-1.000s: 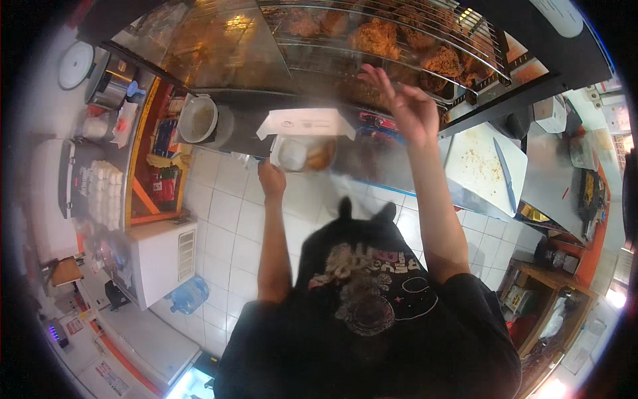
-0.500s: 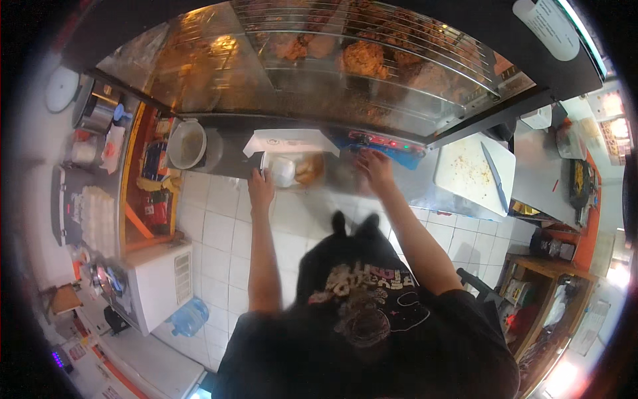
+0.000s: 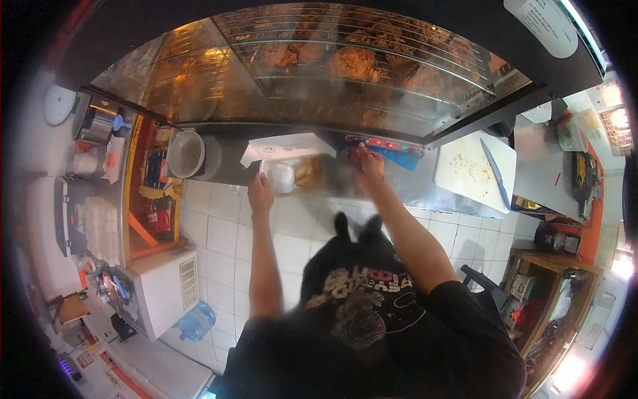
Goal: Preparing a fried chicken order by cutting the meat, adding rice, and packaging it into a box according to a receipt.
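Takeaway box (image 3: 292,169), lid up, sits on the steel counter (image 3: 412,186) with fried pieces inside; my left hand (image 3: 260,193) steadies its near edge, right hand (image 3: 367,163) beside it, fingers too blurred to tell; filling step, I judge, closing needs both hands

Open takeaway box (image 3: 287,163) on counter (image 3: 412,189); cutting board (image 3: 473,169) at its 3 o'clock, apparently a bucket (image 3: 186,153) at 9 o'clock.

Black short-sleeved T-shirt (image 3: 372,312) with pink and white chest print, black shoes (image 3: 355,229), bare forearms
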Demonstrator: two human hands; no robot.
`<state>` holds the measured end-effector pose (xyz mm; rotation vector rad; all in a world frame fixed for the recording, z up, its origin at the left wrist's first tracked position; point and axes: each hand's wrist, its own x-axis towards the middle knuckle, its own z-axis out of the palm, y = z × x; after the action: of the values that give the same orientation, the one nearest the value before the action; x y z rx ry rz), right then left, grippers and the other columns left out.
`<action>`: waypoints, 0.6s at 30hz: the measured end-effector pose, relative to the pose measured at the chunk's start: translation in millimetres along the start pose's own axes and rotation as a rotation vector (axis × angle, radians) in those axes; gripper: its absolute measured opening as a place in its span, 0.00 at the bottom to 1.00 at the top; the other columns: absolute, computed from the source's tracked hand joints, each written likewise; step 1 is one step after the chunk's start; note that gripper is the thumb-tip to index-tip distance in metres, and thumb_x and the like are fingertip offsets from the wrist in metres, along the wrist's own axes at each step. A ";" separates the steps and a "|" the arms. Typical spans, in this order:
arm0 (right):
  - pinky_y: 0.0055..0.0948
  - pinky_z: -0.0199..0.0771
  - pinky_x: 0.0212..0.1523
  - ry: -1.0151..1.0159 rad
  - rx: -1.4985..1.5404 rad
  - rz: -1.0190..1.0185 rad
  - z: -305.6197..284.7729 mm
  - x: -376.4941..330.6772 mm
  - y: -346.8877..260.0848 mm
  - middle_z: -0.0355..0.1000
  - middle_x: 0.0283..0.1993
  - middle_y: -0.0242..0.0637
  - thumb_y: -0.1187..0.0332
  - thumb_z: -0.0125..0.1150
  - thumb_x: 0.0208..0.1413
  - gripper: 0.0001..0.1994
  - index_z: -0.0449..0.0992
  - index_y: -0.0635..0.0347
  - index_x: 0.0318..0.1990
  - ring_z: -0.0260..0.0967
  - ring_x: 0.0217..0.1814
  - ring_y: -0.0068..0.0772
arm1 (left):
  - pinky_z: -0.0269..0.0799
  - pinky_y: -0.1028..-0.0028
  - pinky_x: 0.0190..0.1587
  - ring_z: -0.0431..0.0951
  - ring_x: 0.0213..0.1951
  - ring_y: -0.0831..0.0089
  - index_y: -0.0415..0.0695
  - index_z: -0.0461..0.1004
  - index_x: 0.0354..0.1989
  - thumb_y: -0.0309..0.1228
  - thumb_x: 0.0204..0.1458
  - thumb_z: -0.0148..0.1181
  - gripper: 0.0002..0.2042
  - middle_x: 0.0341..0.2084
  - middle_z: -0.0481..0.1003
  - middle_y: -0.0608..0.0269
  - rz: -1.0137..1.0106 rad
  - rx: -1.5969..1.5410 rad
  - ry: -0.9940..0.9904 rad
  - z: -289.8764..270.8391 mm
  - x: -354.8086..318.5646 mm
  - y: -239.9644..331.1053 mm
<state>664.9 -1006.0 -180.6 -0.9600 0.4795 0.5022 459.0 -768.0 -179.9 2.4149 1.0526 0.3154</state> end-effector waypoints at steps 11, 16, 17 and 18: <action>0.29 0.77 0.41 -0.161 -0.210 0.135 8.2 -83.2 -94.9 0.75 0.37 0.39 0.70 0.55 0.64 0.07 0.72 0.65 0.41 0.74 0.39 0.30 | 0.68 0.50 0.45 0.74 0.41 0.41 0.34 0.72 0.42 0.31 0.63 0.44 0.13 0.36 0.75 0.40 0.350 0.131 0.286 24.6 -30.2 -35.0; 0.23 0.71 0.40 -0.273 -0.394 -0.977 66.2 -188.2 -225.8 0.75 0.40 0.36 0.70 0.58 0.63 0.06 0.72 0.63 0.41 0.71 0.39 0.23 | 0.69 0.49 0.45 0.75 0.41 0.39 0.36 0.73 0.44 0.32 0.65 0.40 0.15 0.37 0.76 0.39 -0.079 -0.180 0.066 1.9 -66.3 -15.3; 0.23 0.71 0.41 -0.240 -0.387 -1.155 76.0 -206.3 -257.5 0.75 0.42 0.37 0.70 0.58 0.64 0.05 0.72 0.63 0.41 0.70 0.39 0.22 | 0.69 0.50 0.45 0.75 0.42 0.39 0.36 0.74 0.45 0.33 0.65 0.39 0.16 0.37 0.76 0.38 -0.075 -0.173 0.106 -4.1 -72.9 -11.1; 0.23 0.71 0.42 -0.182 -0.381 -1.312 89.0 -219.6 -284.2 0.75 0.43 0.37 0.71 0.59 0.63 0.05 0.72 0.62 0.41 0.70 0.40 0.22 | 0.69 0.50 0.45 0.75 0.42 0.39 0.36 0.74 0.45 0.33 0.65 0.39 0.16 0.37 0.76 0.38 -0.048 -0.175 0.101 -7.2 -80.7 -5.8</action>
<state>676.4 -1107.0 175.1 -1.3513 -0.4652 -0.5343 397.9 -821.5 -178.1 2.2349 1.0770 0.4962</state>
